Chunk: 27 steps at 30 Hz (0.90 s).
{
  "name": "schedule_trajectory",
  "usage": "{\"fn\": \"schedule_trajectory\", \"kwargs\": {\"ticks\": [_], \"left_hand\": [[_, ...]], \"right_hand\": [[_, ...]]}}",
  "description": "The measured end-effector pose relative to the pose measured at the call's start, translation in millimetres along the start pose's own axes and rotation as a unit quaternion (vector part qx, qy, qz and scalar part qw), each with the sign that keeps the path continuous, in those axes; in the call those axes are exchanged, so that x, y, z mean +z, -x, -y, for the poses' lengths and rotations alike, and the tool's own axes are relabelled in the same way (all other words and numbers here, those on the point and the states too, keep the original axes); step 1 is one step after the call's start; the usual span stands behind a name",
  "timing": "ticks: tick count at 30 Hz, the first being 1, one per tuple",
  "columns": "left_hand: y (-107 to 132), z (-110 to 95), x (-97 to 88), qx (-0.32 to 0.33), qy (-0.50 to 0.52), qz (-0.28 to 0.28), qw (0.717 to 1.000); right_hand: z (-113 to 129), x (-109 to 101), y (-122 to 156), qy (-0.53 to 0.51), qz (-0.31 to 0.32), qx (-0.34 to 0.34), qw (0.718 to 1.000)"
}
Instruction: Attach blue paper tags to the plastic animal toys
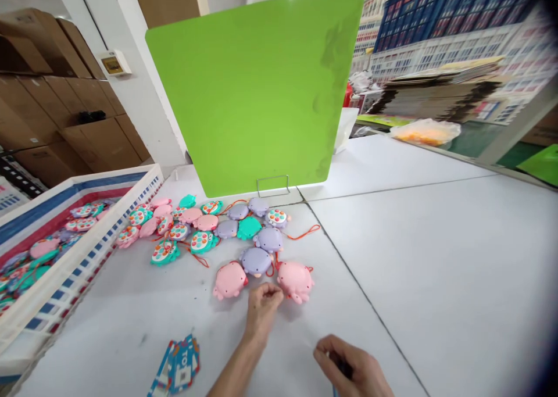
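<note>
Nearest, at the near edge of the bench (414, 257), the right hand (353, 368) is half curled; something dark appears inside its fingers, but I cannot tell if they grip it. To the left, near the same edge, some blue printed cards (178, 365) lie in a loose pile. A little farther in, the left hand (264, 304) has its fingers pressed together just beside the pink toy (295, 281), close to a bit of red cord; whether the cord is between them, I cannot tell. Another pink toy (230, 281) and a purple toy (256, 261) lie beyond this hand. The work seems to be in progress and not finished: many toys are out on the bench, spread toward its left edge, the cards are loose, and I see no card on any toy. At this left edge, the white crate (89, 254) with a striped lining (17, 243) contains many more toys, pink, teal and purple, mixed together. Toward the far edge, a green board (261, 95) stands behind a wire stand (272, 185), and brown cartons (96, 144) are stacked at far left, their content hidden.
</note>
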State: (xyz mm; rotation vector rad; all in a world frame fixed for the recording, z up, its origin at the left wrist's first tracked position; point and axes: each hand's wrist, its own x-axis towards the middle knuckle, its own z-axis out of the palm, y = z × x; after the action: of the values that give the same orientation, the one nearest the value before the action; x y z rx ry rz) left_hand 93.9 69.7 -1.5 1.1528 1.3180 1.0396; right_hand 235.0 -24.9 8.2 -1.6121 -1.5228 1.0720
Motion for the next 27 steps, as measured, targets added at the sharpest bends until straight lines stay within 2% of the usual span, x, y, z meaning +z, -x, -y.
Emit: {"fn": "schedule_trajectory", "kwargs": {"ticks": [3,8,11,13,16,21,24,27], "left_hand": [[16,-11,-9.5,0.009,0.02,0.026,0.999],[37,-20,-26.6,0.005,0.044,0.068,0.997],[45,-20,-33.5,0.012,0.036,0.082,0.996],[51,-19,-36.7,0.03,0.004,0.095,0.995],[59,-20,-41.5,0.08,-0.087,0.1,0.988],[67,-32,-54.5,0.163,-0.25,0.097,0.949],[70,-46,-61.6,0.173,-0.256,0.068,0.948],[75,-60,-63.4,0.145,-0.182,0.054,0.971]], "right_hand": [[9,3,-6,0.058,-0.073,-0.039,0.995],[26,16,-19,0.19,-0.067,-0.063,0.978],[30,27,-23,0.23,-0.06,-0.069,0.969],[30,35,-25,0.218,-0.052,-0.073,0.972],[31,44,-25,0.135,-0.037,-0.101,0.985],[42,43,-19,0.006,-0.025,-0.147,0.989],[55,35,-16,-0.022,-0.038,-0.142,0.989],[69,28,-13,-0.028,-0.057,-0.149,0.987]]}}
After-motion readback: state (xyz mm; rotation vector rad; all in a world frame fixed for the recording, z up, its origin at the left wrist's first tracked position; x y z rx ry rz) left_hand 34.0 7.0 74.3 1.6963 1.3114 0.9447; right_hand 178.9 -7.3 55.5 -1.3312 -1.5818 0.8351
